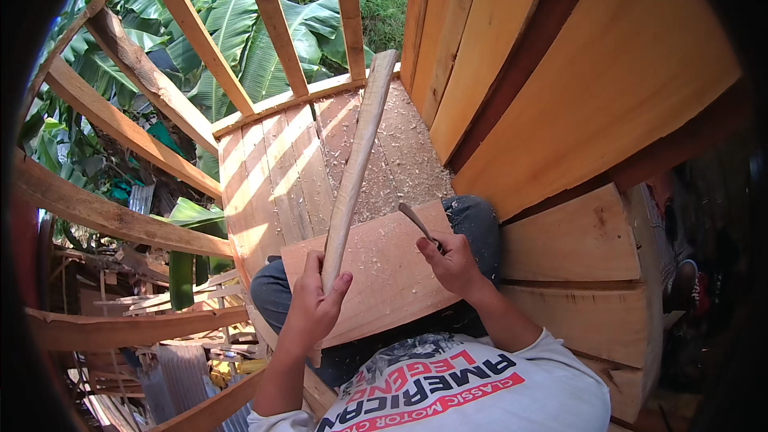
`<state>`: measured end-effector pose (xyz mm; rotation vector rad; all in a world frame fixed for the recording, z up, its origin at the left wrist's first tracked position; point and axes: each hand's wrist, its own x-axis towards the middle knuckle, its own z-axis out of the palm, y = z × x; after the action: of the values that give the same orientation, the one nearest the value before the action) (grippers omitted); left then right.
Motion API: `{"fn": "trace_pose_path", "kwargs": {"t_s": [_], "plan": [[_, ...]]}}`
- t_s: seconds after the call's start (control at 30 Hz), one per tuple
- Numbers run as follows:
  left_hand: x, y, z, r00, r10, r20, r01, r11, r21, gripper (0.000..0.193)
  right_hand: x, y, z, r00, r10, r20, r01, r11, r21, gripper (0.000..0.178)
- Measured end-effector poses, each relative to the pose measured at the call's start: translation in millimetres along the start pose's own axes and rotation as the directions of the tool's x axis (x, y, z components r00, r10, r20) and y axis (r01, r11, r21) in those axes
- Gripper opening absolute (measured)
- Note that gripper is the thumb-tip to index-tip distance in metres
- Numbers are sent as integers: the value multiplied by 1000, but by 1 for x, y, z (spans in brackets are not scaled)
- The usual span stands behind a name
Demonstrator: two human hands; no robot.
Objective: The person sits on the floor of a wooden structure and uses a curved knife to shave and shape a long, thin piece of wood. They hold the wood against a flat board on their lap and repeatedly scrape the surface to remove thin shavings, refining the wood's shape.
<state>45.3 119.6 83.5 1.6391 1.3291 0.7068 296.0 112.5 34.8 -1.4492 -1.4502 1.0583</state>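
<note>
In the middle of the frame, a long wooden stick (358, 160) is being held near its low end by the left hand (314, 306). The stick is being grasped firmly in that grip, and its far end is being pointed toward the top of the frame, leaning a little to the right.

Right of the middle, a small tool with a thin, dark blade (414, 218) is being held by the right hand (456, 266). The tool is being clasped by the grip there — its handle is being mostly hidden by the fingers. The blade is being pointed up and to the left, near the stick but not touching it.

Under both hands, a flat wooden board (388, 288) is being held up by the lap, and blue jeans (478, 232) are being shown at its sides. A white shirt (472, 388) is being seen at the bottom.

Above the board, the plank floor (268, 168) is being partly covered by curly wood shavings (408, 140) — and striped by sunlight on its left. At the upper left, big green leaves (232, 32) are being crossed by wooden bars (196, 28). The right side is being filled by wide wooden boards (616, 88).
</note>
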Motion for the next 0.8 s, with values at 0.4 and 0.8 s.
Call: {"fn": "trace_pose_path", "kwargs": {"t_s": [0.4, 0.8], "plan": [[27, 21, 12, 990, 77, -117, -77, 997, 4, 45, -20, 25, -17, 997, 73, 0, -70, 959, 276, 52], [13, 33, 16, 993, -74, 89, 85, 988, -127, 45, 4, -19, -31, 906, -424, 0, 408, 872, -271, 38]]}}
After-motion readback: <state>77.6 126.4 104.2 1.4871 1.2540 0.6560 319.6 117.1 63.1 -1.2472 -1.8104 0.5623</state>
